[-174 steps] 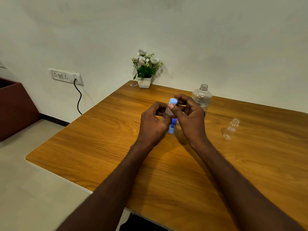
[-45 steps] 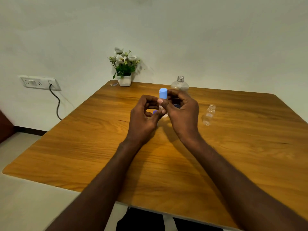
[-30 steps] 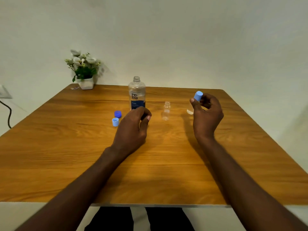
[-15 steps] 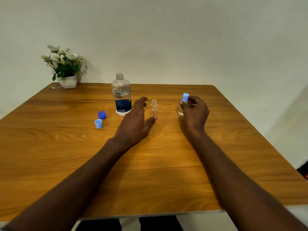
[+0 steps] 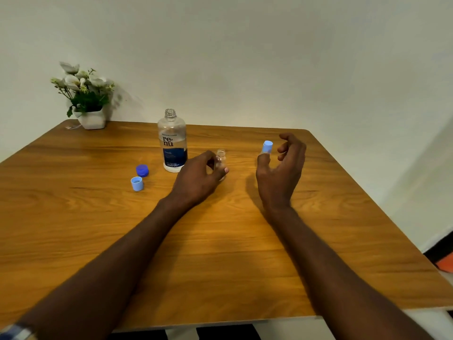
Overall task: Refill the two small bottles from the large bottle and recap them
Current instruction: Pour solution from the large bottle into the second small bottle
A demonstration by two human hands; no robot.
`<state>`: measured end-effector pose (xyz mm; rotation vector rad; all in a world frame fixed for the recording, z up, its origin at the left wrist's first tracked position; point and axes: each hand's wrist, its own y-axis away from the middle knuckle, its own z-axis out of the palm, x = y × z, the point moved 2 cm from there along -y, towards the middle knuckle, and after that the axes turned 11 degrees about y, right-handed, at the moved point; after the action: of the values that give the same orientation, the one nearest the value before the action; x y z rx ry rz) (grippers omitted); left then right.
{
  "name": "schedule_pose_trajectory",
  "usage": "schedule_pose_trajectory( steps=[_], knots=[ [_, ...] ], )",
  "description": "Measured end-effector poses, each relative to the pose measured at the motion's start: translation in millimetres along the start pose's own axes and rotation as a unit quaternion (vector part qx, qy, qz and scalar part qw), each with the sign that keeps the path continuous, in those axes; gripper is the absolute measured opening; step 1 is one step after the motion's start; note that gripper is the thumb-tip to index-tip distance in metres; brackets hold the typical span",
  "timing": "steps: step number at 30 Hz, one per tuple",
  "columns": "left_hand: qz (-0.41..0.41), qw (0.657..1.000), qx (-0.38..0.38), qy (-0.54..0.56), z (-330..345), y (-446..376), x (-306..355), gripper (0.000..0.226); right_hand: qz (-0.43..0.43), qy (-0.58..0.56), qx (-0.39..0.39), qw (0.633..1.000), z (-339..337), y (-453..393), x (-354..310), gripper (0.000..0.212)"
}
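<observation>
My left hand (image 5: pixel 198 179) curls around the uncapped small bottle (image 5: pixel 220 159), thumb and fingers closing on its clear body where it stands on the worktop (image 5: pixel 220 253), just right of the large bottle (image 5: pixel 172 141). That small bottle is transparent, with a bare threaded neck, and I cannot tell how much liquid is in it. My right hand (image 5: pixel 280 173) is loosened, fingers spread and lightly curved beside the capped small bottle (image 5: pixel 266 147); the thumb lies right by its side, and I cannot tell whether it touches. Only the light blue cap and a bit of the clear neck of this one show past my thumb.

The large bottle stands upright and open at the top, clear plastic with a "re-nu" label that runs white above and dark blue below. To its left lie two loose caps, well apart from my hands: a dark blue cap (image 5: pixel 142 170) and, nearer me, a light blue cap (image 5: pixel 137 183) with its open side up.

The worktop is warm brown wood grain with rounded corners. At its far left corner sits a white pot of pale flowers (image 5: pixel 85 96) against a plain off-white wall (image 5: pixel 245 57).
</observation>
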<state>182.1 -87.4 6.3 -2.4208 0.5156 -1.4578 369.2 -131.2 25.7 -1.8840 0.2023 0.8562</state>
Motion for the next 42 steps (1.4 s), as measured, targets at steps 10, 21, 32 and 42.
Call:
schedule_pose_trajectory(
  steps=[10, 21, 32, 42],
  knots=[
    [0.077, 0.985, 0.137, 0.066, -80.4, 33.1, 2.1, 0.029, 0.037, -0.158, -0.204, 0.966, 33.1, 25.2, -34.5, 0.032],
    [-0.023, 0.970, 0.238, 0.038, -123.0, 22.0, -44.8, 0.033, 0.084, -0.178, -0.388, 0.900, 135.3, 43.8, -81.4, 0.095],
    [-0.033, 0.969, 0.239, 0.044, -111.5, 18.5, -35.5, 0.031, 0.026, -0.196, -0.322, 0.926, 144.4, 39.0, -85.2, 0.075],
    [0.000, 0.952, 0.277, 0.129, -99.2, 8.4, -20.4, 0.039, -0.031, -0.083, -0.204, 0.975, 122.1, 20.9, -72.4, 0.083]
  ],
)
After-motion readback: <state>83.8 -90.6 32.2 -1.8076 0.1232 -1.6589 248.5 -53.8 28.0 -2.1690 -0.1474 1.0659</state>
